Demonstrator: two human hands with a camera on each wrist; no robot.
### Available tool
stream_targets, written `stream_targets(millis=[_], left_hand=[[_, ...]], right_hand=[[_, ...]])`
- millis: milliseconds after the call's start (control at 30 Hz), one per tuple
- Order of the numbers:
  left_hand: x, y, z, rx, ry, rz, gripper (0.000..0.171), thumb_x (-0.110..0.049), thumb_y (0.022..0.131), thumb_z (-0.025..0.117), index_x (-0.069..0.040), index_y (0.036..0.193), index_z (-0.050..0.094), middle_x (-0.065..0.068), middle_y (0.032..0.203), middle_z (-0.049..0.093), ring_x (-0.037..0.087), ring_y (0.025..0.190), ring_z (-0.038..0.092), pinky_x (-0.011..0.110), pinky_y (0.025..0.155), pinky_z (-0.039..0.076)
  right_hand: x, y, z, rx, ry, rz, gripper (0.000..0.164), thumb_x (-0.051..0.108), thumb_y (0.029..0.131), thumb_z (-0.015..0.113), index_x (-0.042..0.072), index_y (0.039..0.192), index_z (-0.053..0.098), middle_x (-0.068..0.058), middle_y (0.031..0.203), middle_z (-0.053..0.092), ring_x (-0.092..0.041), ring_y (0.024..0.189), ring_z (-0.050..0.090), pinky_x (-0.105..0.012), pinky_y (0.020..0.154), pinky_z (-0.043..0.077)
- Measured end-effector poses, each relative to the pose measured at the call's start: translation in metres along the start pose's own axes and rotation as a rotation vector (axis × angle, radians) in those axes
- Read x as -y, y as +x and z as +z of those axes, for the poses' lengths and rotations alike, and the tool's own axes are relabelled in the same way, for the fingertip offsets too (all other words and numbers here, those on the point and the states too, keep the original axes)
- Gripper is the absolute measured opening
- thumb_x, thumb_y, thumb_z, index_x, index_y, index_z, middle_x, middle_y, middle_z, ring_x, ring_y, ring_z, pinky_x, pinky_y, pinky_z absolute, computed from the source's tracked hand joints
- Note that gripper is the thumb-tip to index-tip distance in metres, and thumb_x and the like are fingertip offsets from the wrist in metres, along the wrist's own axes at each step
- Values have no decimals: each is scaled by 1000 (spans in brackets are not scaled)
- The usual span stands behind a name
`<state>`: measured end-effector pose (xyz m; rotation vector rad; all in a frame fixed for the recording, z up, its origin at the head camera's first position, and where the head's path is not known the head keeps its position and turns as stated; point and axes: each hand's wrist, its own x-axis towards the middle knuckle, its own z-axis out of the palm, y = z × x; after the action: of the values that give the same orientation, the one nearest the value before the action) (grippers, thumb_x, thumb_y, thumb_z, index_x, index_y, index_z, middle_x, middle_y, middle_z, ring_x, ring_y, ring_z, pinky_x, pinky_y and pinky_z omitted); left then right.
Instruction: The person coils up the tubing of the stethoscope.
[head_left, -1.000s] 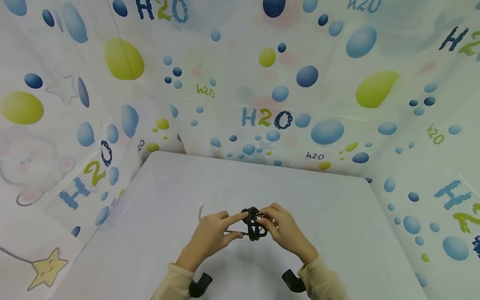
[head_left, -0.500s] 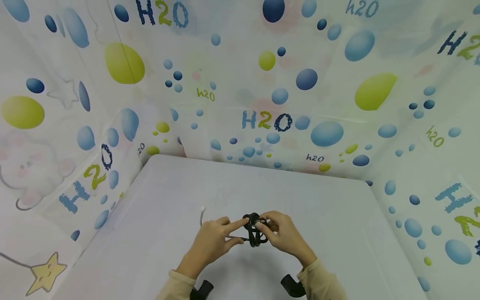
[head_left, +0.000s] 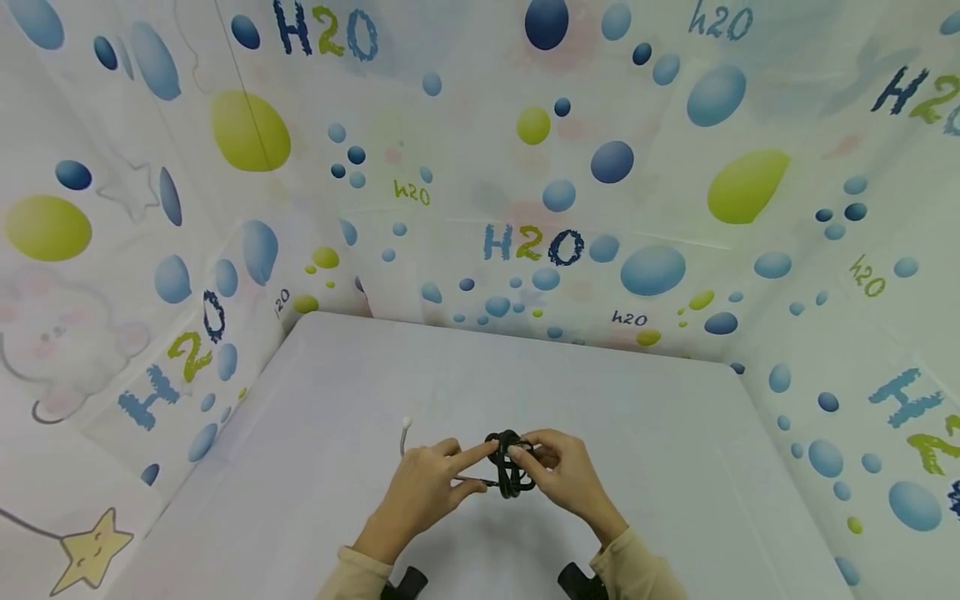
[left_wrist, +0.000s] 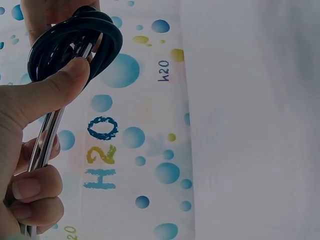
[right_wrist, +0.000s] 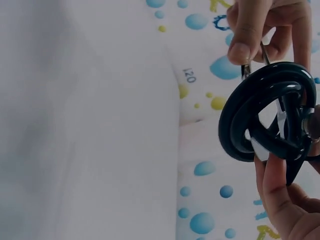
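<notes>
A stethoscope (head_left: pixel 512 485) is held up over the table, its black tubing wound into a knotted coil (right_wrist: pixel 232 110). My left hand (head_left: pixel 422 485) grips its metal ear tubes (left_wrist: pixel 47 142), with several fingers curled round them and the thumb against the metal below the coil. In the head view the left index finger points out onto the coil's left side. One pale ear tip (head_left: pixel 407 422) sticks out behind that hand. My right hand (head_left: pixel 567 472) pinches the coil from the right. In the right wrist view a round metal chest piece (right_wrist: pixel 314 124) shows at the edge, partly cut off.
The white table (head_left: pixel 337 375) stretches beneath both hands. Patterned cloth walls (head_left: pixel 450 167) with printed dots and lettering rise at its back and sides. Dark curved fittings (head_left: pixel 405 585) sit by both wrists.
The head view has tilted slightly, so hands and stethoscope sit a little lower. My right thumb has shifted on the coil, covering the shiny part seen earlier. Both hands keep their hold.
</notes>
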<state>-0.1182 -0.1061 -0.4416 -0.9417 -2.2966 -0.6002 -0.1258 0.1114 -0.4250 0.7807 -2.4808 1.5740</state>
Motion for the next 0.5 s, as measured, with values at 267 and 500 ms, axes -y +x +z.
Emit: stream_targets(millis=[267,500], left_hand=[[-3,-1,2,-4,17,12,58,-30,60,86,-22,115,69,-3,64,52,0,46,35,11,44,29],[-4,0,3,-18,19,8,59,-29,59,87,-22,115,69,-3,64,52,0,46,35,11,44,28]], right_hand=[[4,3,-4,34,82,208,19,12,90,64,-5,95,69,-20,92,68,-27,75,69,-26,63,53],[12,8,-7,39,87,297,20,15,87,68,-4,87,71,-19,91,68,-23,70,69,-26,60,51]])
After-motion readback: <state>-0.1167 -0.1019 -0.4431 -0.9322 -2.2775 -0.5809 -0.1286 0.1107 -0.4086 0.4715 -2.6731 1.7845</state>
